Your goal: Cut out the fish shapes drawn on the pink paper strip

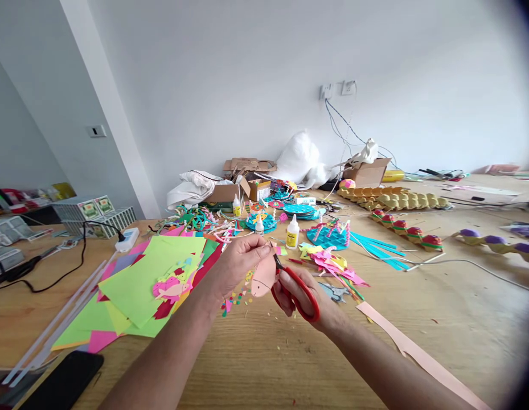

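Pinched between the thumb and fingers of my left hand (242, 262) is a peach paper fish (263, 278) with a drawn eye and a curved line. My right hand (315, 293) grips red-handled scissors (309, 299), fingers through the loops. Their dark blades (278, 262) meet the upper right edge of the fish; how far they are apart I cannot tell. Below the hands, small coloured paper dots (236, 299) and scraps lie on the table. A pile of pink and peach cut-out fish (172, 287) rests on green paper sheets (148, 279) to the left.
White glue bottles (292, 234) stand beyond my hands, near a blue decorated plate (328, 236). Egg cartons (392, 199) and painted carton strips (407, 230) lie at right. A peach paper strip (418, 353) lies by my right forearm. A black phone (61, 378) sits front left.
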### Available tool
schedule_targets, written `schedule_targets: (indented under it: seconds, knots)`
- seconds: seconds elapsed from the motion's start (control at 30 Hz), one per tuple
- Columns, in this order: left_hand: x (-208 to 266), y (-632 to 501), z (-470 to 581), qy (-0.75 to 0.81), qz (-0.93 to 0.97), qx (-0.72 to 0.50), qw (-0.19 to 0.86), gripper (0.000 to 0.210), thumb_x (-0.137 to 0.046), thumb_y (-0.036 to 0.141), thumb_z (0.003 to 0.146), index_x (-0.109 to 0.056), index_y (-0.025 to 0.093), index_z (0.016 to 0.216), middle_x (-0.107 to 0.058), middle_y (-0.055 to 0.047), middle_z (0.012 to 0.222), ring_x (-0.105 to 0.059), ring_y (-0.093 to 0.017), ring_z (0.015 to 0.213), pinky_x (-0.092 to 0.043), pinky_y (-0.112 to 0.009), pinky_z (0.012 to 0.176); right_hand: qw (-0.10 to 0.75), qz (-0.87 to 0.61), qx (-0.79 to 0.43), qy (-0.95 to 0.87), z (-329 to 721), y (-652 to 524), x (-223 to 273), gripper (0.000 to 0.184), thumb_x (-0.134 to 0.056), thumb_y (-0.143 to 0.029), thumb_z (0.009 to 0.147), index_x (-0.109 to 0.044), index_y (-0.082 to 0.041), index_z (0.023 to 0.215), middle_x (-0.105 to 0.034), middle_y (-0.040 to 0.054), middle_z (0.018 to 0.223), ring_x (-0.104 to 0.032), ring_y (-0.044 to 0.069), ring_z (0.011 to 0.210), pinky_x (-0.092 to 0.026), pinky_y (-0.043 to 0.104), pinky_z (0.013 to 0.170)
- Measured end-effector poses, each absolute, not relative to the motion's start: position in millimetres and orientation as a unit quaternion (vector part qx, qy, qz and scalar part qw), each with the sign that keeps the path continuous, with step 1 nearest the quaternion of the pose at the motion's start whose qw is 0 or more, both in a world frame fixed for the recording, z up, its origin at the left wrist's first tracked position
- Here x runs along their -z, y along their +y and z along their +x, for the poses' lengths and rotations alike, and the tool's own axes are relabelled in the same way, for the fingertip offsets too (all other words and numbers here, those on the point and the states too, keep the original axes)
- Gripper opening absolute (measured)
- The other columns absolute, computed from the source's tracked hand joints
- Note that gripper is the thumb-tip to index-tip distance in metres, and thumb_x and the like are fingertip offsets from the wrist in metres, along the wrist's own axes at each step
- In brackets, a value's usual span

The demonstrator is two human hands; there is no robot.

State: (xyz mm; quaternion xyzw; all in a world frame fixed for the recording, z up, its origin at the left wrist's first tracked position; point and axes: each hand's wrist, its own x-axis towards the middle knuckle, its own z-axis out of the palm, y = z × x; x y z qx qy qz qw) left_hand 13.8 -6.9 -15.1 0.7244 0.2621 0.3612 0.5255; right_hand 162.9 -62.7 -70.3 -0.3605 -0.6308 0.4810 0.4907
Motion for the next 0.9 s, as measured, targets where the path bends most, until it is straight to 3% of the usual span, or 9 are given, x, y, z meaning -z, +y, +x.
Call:
schedule_targets:
  seconds: [0.9]
  knots:
    - [13.7, -14.8, 20.0, 0.255, 0.68, -0.388, 0.568, 0.022, -0.058, 0.037, 0.076, -0.053, 0.016, 0.069, -0.046, 0.004, 0.064, -0.038, -0.009, 0.06, -0.029, -0.022, 0.057, 0.518, -0.357, -0.463, -0.624, 158.5, -65.7, 69.0, 0.048, -0.043, -0.056, 0.086, -0.042, -0.02, 0.055, -0.042, -0.0052, 0.038, -0.038, 0.008, 0.035, -0.028, 0.02, 0.037]
